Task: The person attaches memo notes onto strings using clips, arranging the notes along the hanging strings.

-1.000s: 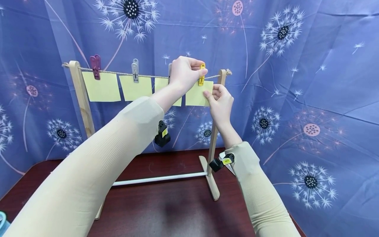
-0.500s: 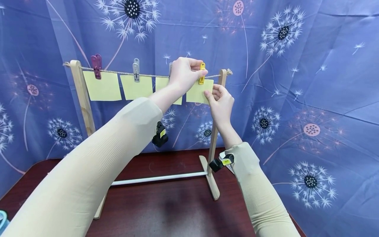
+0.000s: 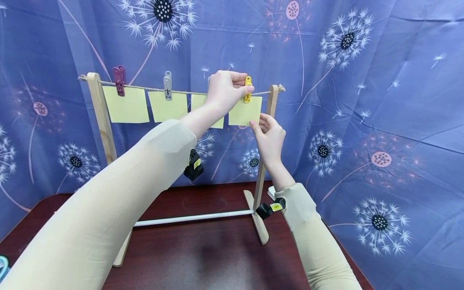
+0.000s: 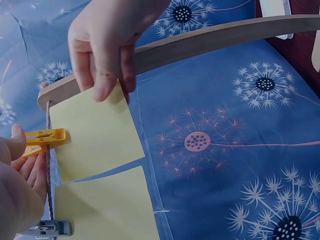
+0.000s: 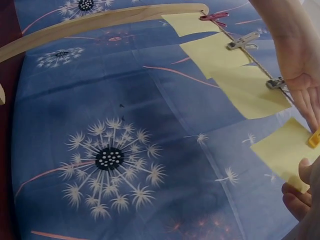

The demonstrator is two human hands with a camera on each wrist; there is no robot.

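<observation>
My left hand (image 3: 225,89) pinches a yellow clothespin (image 3: 248,89) between thumb and fingers, near the right end of a twine line (image 3: 137,88). That clothespin sits over the top edge of a pale yellow paper square (image 3: 243,112). The lower right corner of the same paper is between the thumb and fingers of my right hand (image 3: 270,137). In the left wrist view the clothespin's jaws overlap the paper and the twine. Three more yellow squares hang to the left, one partly hidden behind my left forearm. A maroon clothespin (image 3: 119,80) and a grey clothespin (image 3: 167,85) hold two of them.
The twine runs between two wooden posts, the left post (image 3: 101,117) and the right post (image 3: 272,100). A white rod (image 3: 195,218) joins them low over the dark red table (image 3: 203,257). Behind hangs a blue dandelion-print cloth (image 3: 362,121). A light blue container edge (image 3: 3,266) shows at far left.
My right hand has slid down the paper's right edge to its lower corner. My left hand stays on the yellow clothespin, almost unmoved.
</observation>
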